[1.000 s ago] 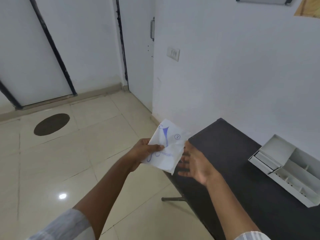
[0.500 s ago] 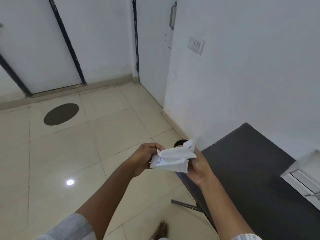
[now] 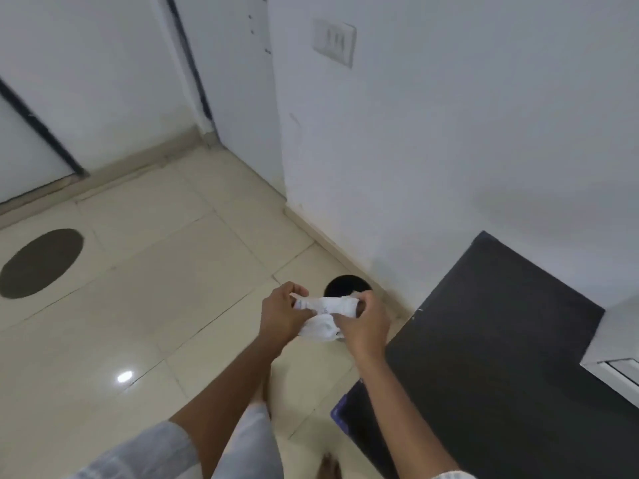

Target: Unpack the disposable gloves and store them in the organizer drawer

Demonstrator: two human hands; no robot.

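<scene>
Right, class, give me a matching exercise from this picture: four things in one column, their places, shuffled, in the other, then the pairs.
Things:
1. white wrapper
2. black bin
3. switch plate
4. white organizer

Places:
A. on the wall
B. at the right edge, on the dark table
C. between the left hand and right hand
D. on the floor beside the skirting

Pairs: 1-C, 2-D, 3-A, 4-B

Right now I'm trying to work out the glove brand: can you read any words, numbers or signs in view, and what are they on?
Nothing here can be read.
White packet, held crumpled between the left hand and right hand: faint blue and dark print, too small and blurred to read.
Wall switch plate: no lettering visible.
Black table and white organizer: no labels visible.
</scene>
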